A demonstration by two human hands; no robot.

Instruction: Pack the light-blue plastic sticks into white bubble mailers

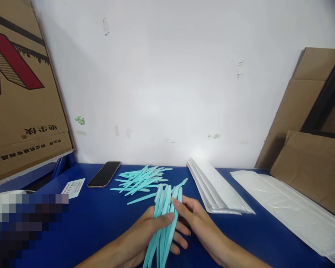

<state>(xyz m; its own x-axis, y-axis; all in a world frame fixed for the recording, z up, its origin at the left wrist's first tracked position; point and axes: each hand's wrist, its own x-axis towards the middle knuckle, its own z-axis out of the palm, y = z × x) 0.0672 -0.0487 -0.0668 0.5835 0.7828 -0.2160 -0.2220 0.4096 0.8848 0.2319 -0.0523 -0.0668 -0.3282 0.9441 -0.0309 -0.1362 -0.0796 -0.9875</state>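
A bundle of turquoise eyebrow razors (164,223) stands roughly upright at the front of the table, pale blade covers at the top. My left hand (145,232) is wrapped round it from the left, thumb across the front and fingertips showing on the right. My right hand (201,219) has its thumb and index finger closed on a razor at the bundle's right edge. Just behind, more eyebrow razors (145,179) lie in a loose, crisscrossed pile. The lower ends of the held razors run out of view.
A phone (104,174) and a white printed card (73,188) lie on the left of the blue table (86,230). White sleeves (217,186) are stacked to the right, with more white packaging (284,204) beyond. Cardboard boxes (19,93) flank the left; cardboard (312,167) stands right.
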